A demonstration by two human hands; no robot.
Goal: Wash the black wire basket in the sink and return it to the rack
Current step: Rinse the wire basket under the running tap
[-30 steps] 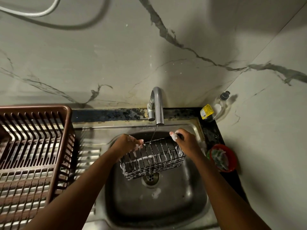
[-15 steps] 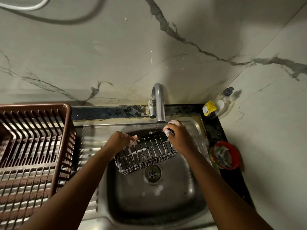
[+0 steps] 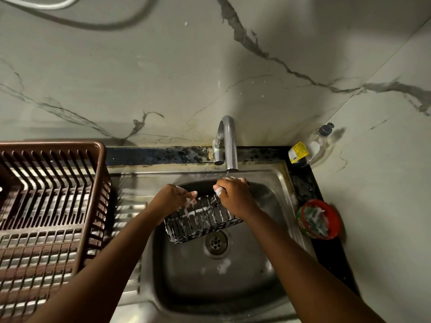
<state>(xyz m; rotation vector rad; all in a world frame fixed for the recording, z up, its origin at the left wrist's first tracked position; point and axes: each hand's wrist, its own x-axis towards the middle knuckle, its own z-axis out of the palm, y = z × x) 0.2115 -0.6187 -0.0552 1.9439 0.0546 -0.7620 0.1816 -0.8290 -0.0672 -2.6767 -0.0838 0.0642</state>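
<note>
Black against dull steel: found the black wire basket (image 3: 205,220) in the head view, streaked with white suds, held tilted over the sink (image 3: 233,287), just below the tap (image 3: 229,141) and above the drain (image 3: 215,242). Noted the left hand (image 3: 173,199) closed on the basket's left end, fingers curled over the rim wires. Noted the right hand (image 3: 235,197) clenched round the far right corner, foam on the fingertips. Made out what seemed a thin trickle from the spout onto the right hand; could not be sure in such dim light.

Judged the job mid-wash: lathered, not yet rinsed, with the brown plastic rack (image 3: 100,206) well apart on the left drainboard.

Reckoned these the likely troubles:
- Could have lost the grip, given soapy wire and soapy fingers, and dropped the basket into the basin.
- Could have pinched or snagged a fingertip between the close-set wires.
- Could have knocked the spout with the raised far corner, so near beneath it.
- Might have left suds lodged at the wire crossings under so weak a stream.
- Could have dripped over the drainboard on the way to the rack.

Looked for writing. Spotted a yellow label (image 3: 297,152) on the clear pump bottle (image 3: 314,145) in the back right corner; print too small to read. Spotted lettering on the side of the red tub (image 3: 319,219) beside the sink; not legible either. Made out no brand anywhere.
</note>
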